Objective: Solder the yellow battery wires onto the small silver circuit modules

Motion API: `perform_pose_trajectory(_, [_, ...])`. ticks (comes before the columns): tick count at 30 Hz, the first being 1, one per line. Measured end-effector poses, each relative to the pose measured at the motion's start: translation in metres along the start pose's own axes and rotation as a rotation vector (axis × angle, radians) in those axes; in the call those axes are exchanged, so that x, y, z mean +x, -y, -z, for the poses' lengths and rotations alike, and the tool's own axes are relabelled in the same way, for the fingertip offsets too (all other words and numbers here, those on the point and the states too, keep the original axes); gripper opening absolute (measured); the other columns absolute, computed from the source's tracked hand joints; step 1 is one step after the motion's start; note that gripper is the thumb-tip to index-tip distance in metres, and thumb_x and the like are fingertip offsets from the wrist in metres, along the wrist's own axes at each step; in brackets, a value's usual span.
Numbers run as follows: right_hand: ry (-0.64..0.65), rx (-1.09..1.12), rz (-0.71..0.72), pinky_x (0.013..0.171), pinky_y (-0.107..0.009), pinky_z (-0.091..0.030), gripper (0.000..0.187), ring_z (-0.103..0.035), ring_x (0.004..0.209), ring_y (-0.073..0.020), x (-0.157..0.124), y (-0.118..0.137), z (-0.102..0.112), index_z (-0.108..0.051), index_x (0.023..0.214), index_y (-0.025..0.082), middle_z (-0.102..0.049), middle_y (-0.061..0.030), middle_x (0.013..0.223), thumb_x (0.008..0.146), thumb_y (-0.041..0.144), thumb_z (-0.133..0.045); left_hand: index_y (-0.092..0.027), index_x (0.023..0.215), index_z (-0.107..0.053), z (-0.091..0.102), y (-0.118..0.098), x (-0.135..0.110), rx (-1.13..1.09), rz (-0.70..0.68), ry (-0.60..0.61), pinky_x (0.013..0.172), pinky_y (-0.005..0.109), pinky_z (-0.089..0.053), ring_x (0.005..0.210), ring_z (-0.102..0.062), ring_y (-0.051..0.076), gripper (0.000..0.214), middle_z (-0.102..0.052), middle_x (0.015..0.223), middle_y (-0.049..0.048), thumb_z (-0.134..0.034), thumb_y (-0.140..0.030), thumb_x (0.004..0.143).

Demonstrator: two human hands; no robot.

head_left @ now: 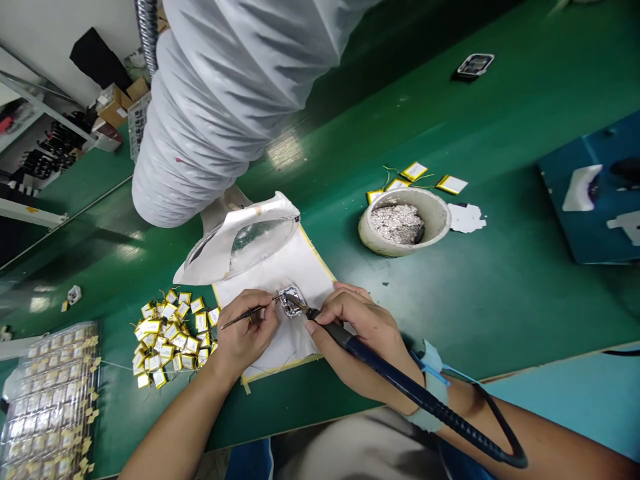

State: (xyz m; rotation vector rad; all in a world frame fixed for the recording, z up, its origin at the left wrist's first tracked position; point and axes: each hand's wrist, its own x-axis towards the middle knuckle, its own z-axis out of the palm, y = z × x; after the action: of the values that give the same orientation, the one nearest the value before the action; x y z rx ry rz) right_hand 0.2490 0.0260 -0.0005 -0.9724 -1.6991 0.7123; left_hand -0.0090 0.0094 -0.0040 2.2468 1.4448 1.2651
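My left hand (246, 333) pinches fine tweezers (249, 315), and their tips reach a small shiny metal part (290, 301) lying on a white paper sheet (300, 273). My right hand (360, 333) grips a soldering iron with a dark blue handle (380, 368), its tip touching or almost touching the same part. The part's exact shape is hard to make out between the tips. Left of the sheet lies a heap of small yellow-edged pouch batteries with thin wires (173, 337). An anti-static strap (430, 387) circles my right wrist.
A clear fume hood on a white ducting hose (210, 113) hangs just beyond the sheet. Farther right stands a pot of silvery solder scrap (403, 221) among several batteries. A clear bag of batteries (50, 407) lies at lower left on the green bench mat (480, 133).
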Motion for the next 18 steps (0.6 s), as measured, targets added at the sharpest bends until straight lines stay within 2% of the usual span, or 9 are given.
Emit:
perform_pose_trajectory(5, [-0.025,0.048,-0.023,0.103,-0.049,-0.077,0.023,-0.08,0.072,-0.0199,0.0,0.0001,0.0013,-0.069,0.103,0.033,-0.079,0.0083,0.083,0.11,0.017,-0.085,-0.028,0.131,-0.08,-0.0008,-0.002,0.0011,0.018,0.005,-0.01,0.08,0.031,-0.08,0.093,-0.095,0.019,0.015,-0.093,0.108,0.0023,-0.086,-0.019,0.121])
perform_pose_trajectory(11, [-0.034,0.086,-0.094,0.106,-0.052,-0.08,0.023,-0.081,0.073,-0.0237,-0.0036,-0.0001,0.0019,-0.07,0.102,0.036,-0.077,0.0069,0.083,0.115,0.025,-0.086,-0.029,0.134,-0.081,0.0003,-0.0035,-0.0041,-0.063,0.024,-0.104,0.081,0.033,-0.08,0.094,-0.094,0.021,0.02,-0.091,0.109,0.0036,-0.086,-0.016,0.12])
perform_pose_trajectory(18, [-0.047,0.101,-0.104,0.107,-0.051,-0.079,0.023,-0.081,0.074,-0.023,-0.0037,-0.0005,0.0016,-0.071,0.102,0.035,-0.077,0.0072,0.083,0.112,0.022,-0.087,-0.029,0.132,-0.081,0.0,-0.0027,-0.0058,-0.038,0.063,-0.076,0.074,0.03,-0.076,0.088,-0.092,0.02,0.021,-0.089,0.106,0.0023,-0.088,-0.015,0.118])
